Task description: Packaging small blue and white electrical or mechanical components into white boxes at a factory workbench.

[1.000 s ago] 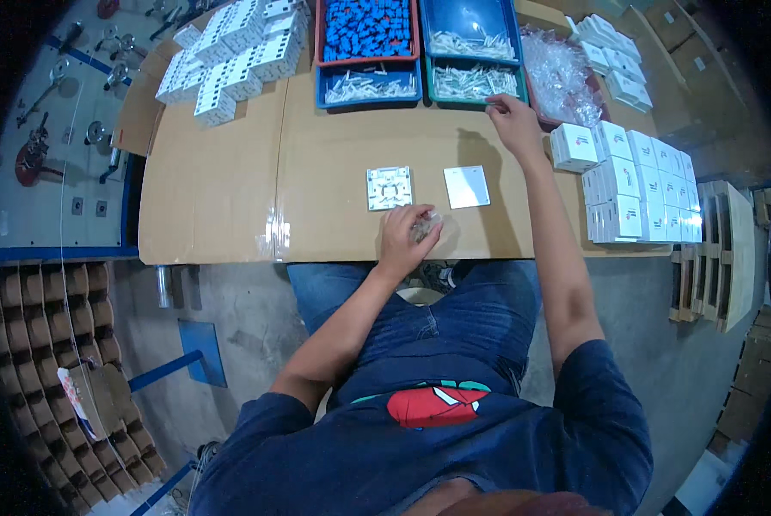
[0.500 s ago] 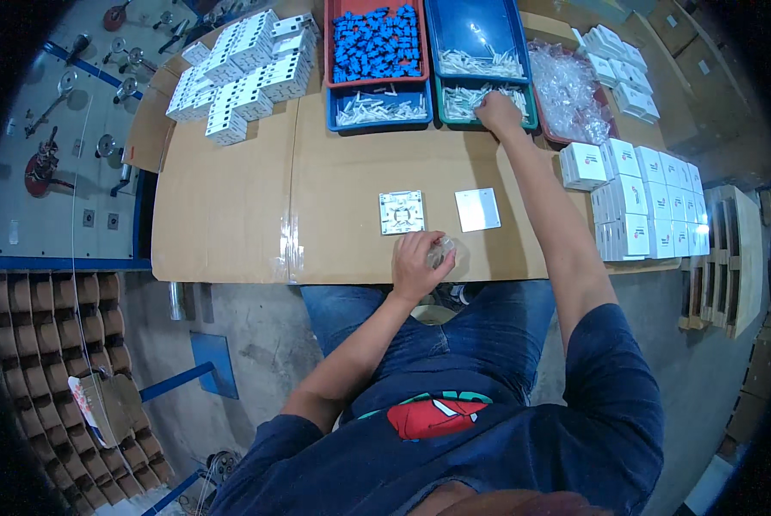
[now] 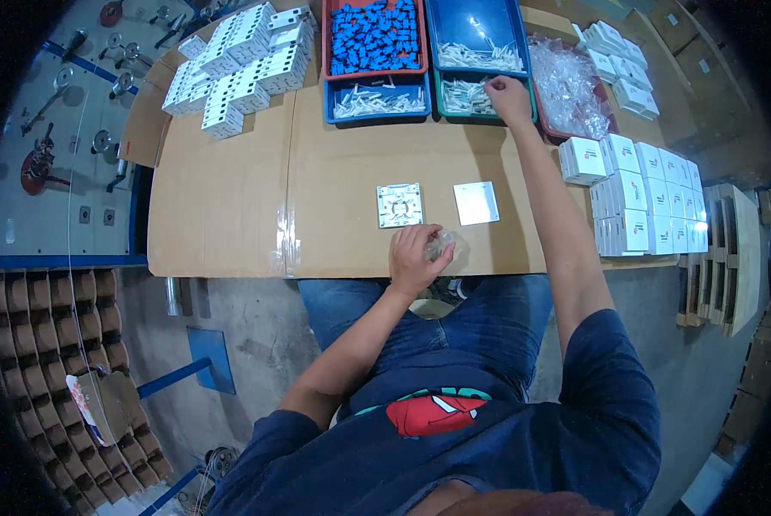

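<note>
My left hand [image 3: 414,258] is curled round a small, crumpled transparent plastic bag [image 3: 440,247] at the table's near edge. Just beyond it lies a square white switch-like plate [image 3: 400,205] with its detailed inner side up. A plain, shiny white square plate [image 3: 476,203] lies to its right. My right hand [image 3: 509,98] reaches over the right rim of a green tray [image 3: 480,119] of small white plastic pieces [image 3: 466,97]. Its fingers are pinched together, and whatever is between them is too small to make out.
Behind are a red tray of blue parts [image 3: 375,39] and blue trays [image 3: 377,122] with white pieces. Plastic bags [image 3: 566,90] fill a bin at the back right. White boxes [image 3: 648,202] are stacked on the right, and white switch units [image 3: 243,73] on the left.
My right hand has lifted slightly and shifted right, toward the green tray's rim. My left hand still holds the plastic bag. The whole view has shifted a little.
</note>
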Action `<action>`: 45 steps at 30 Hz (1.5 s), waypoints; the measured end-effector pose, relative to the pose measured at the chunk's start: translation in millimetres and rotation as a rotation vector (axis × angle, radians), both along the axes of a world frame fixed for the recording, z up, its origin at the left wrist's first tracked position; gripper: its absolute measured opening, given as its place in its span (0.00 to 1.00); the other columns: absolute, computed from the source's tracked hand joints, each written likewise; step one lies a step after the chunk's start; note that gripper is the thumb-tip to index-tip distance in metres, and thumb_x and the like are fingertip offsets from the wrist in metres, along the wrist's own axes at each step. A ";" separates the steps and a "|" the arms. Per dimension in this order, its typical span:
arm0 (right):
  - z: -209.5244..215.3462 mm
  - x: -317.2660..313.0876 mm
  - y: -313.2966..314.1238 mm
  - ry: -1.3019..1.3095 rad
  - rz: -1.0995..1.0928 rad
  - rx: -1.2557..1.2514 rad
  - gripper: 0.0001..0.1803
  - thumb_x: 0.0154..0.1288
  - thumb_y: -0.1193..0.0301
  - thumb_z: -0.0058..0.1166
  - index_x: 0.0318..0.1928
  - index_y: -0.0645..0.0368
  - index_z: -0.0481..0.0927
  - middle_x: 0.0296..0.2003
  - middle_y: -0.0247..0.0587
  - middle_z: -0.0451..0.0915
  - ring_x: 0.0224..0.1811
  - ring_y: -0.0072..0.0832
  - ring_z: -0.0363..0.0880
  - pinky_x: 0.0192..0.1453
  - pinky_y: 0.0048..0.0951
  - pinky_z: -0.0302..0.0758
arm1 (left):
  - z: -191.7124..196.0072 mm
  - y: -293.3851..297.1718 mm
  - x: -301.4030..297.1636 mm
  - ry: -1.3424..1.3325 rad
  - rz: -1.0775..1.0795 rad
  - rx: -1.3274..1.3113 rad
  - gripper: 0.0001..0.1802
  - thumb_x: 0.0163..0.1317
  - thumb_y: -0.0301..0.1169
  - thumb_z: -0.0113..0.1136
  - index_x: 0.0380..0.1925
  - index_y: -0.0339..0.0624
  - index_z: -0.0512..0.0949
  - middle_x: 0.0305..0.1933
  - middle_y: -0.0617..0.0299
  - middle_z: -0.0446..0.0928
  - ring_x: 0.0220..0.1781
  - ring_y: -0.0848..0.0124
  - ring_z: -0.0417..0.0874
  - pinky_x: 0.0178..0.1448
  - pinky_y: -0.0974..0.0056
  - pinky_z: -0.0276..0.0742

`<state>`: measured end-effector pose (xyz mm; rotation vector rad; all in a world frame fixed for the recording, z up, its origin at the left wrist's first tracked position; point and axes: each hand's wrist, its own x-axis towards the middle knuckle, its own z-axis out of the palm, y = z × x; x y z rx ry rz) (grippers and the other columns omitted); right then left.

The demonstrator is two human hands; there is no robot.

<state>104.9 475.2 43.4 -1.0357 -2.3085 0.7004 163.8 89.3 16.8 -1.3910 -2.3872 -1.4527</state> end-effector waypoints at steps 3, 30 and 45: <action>-2.8 17.9 -2.5 0.178 0.121 -0.086 0.14 0.62 0.60 0.66 0.39 0.58 0.89 0.34 0.44 0.88 0.38 0.35 0.87 0.44 0.33 0.79 | -4.8 -0.5 1.3 -0.011 0.007 0.004 0.18 0.55 0.40 0.73 0.41 0.43 0.81 0.36 0.61 0.81 0.41 0.61 0.81 0.48 0.57 0.72; 1.7 158.8 -243.0 0.130 0.430 -0.684 0.07 0.69 0.75 0.60 0.44 0.62 0.84 0.42 0.36 0.82 0.38 0.21 0.80 0.42 0.24 0.77 | -12.5 2.4 -8.6 0.058 0.010 0.134 0.23 0.52 0.37 0.73 0.49 0.45 0.82 0.46 0.59 0.83 0.47 0.59 0.82 0.52 0.56 0.77; 22.3 162.5 -246.7 -0.034 0.530 -0.502 0.12 0.72 0.68 0.59 0.46 0.64 0.84 0.39 0.41 0.83 0.35 0.24 0.79 0.40 0.25 0.75 | -11.7 0.4 -7.8 0.096 -0.012 0.142 0.22 0.53 0.40 0.72 0.48 0.47 0.83 0.46 0.62 0.83 0.49 0.61 0.83 0.53 0.57 0.77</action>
